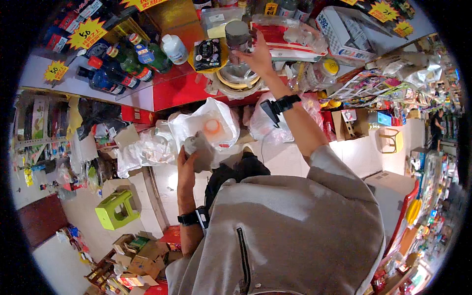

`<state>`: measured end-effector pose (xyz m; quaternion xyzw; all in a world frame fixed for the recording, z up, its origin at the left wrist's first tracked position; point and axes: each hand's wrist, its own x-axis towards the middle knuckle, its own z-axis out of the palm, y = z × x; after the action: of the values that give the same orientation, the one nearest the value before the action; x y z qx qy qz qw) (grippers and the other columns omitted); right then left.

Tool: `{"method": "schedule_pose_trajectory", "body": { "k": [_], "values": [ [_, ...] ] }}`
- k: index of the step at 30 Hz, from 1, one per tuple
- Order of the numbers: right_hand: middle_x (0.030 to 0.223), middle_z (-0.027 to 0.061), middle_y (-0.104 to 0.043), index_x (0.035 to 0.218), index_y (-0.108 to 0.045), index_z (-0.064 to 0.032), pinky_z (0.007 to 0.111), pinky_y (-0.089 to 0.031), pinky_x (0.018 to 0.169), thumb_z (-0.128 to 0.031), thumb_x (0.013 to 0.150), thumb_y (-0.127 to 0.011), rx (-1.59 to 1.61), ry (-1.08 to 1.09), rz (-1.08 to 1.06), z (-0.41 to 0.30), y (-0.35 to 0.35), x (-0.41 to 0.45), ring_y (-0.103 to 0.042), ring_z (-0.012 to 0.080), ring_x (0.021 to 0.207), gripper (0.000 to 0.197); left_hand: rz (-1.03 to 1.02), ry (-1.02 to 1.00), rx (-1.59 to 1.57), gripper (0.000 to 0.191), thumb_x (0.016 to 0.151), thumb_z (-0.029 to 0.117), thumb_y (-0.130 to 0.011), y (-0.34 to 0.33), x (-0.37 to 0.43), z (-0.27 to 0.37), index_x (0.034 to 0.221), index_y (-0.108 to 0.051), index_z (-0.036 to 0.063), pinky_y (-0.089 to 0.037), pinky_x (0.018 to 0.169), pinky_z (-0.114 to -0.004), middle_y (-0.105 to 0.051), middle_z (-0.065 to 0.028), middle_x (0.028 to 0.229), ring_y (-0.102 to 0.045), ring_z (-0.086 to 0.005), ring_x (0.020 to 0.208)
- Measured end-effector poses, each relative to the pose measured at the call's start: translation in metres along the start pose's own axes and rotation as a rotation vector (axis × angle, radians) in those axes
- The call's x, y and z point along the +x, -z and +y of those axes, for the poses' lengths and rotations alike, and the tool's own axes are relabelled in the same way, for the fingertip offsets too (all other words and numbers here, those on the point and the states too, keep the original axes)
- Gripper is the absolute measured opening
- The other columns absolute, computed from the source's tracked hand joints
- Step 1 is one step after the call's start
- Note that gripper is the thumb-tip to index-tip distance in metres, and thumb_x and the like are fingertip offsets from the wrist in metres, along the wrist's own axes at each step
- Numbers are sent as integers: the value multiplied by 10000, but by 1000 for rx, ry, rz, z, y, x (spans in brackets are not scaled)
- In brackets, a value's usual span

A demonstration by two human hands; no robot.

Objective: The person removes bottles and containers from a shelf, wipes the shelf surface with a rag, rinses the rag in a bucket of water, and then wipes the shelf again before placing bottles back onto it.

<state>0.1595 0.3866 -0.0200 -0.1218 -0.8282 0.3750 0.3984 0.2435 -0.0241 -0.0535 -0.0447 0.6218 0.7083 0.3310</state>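
My left hand (187, 164) holds a crumpled greyish cloth (203, 153) low in front of me, beside a white plastic bag (180, 127) that hangs open. An orange-red ring shape (212, 126) shows inside the bag. At the counter, my right hand (261, 59) is at the right side of a clear jar with a dark grey lid (237, 33), its thumb across the jar's lower part. Below the jar sits a round container with a yellowish rim (238, 85), partly covered by clear plastic. A black packet (207, 54) lies just left of the jar.
Several bottles (125, 62) and a white bottle (175, 49) stand on the left of the red counter (179, 86). Jars with yellow lids (330, 66) and a white carton (346, 33) are at right. A green plastic stool (117, 210) stands on the floor near cardboard boxes (147, 261).
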Motion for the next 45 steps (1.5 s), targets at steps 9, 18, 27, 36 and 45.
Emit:
{"method": "schedule_pose_trajectory", "body": {
  "k": [9,18,27,36,45],
  "values": [
    [988,174,-686,1190,-510,44,332,-550,562,-230,722,-855,32,-13,-161,14,-7,18,-684,218,621,642,135,-36,-152,457,883,114,-604,4,-16,-12,1326,-516,41,-481,949,-359,-616,-77,1219,-586,-203,1124],
    [1118,167,-673,1233,-527,24,373,-517,900,-263,674,-886,87,-84,-58,-43,36,-12,-660,258,1020,723,182,-93,-179,609,887,36,-593,27,-20,-16,1435,-332,82,-502,941,-384,-538,-140,1311,-562,-254,1160],
    [968,87,-693,1090,-615,5,327,-508,826,-213,734,-856,153,-197,-353,-129,16,-108,-633,163,885,481,112,-91,-170,610,876,83,-627,90,-32,-16,1427,-368,105,-494,928,-360,-553,-114,1269,-556,-228,1137],
    [978,25,-668,1075,-603,-52,308,-489,815,-164,761,-842,360,-550,-473,-170,-114,-207,-609,138,882,410,169,-35,-238,650,862,65,-633,178,-51,-45,1443,-344,113,-470,921,-333,-560,-108,1236,-557,-207,1100],
    [992,-1,-665,1070,-633,-78,324,-468,875,-61,786,-778,949,-876,-395,-135,-251,-202,-621,151,932,319,448,131,-381,594,898,78,-611,227,-60,-57,1429,-347,79,-491,919,-371,-571,-131,1248,-573,-229,1115]
  ]
}}
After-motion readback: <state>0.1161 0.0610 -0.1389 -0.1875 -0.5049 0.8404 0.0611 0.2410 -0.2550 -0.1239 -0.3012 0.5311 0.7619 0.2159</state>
